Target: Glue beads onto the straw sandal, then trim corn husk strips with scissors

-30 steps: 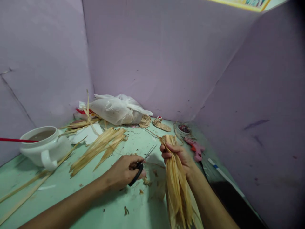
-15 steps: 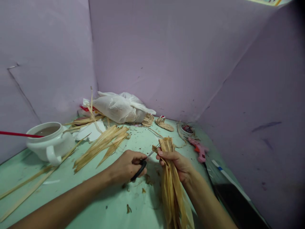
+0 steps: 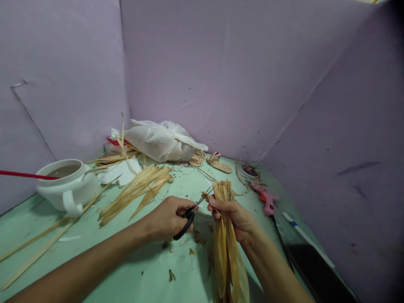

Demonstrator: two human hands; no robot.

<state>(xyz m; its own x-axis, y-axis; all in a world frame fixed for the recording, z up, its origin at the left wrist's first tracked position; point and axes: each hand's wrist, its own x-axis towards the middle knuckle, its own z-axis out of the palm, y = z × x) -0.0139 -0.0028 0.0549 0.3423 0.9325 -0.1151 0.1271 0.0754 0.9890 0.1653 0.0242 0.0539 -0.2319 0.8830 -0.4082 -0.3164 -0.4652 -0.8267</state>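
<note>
My left hand is closed around the black handles of a pair of scissors. The blades point up and right, reaching a small curled husk end beside my right fingers. Pinched in my right hand is a bundle of dried corn husks, its blunt end upward and its long strips hanging toward the table's front. Small husk scraps lie on the table below the scissors. To the left of my left hand, more dried husks rest in a flat pile.
A white pot of murky liquid with a red stick stands at left. Behind are a white plastic bag and small woven slippers. At right lie a pink glue gun, a round dish and a dark flat object.
The husk bundle has shifted slightly, and its hanging strips have swung a little left. The scissor blades now meet the small curled husk end. The view has moved slightly.
</note>
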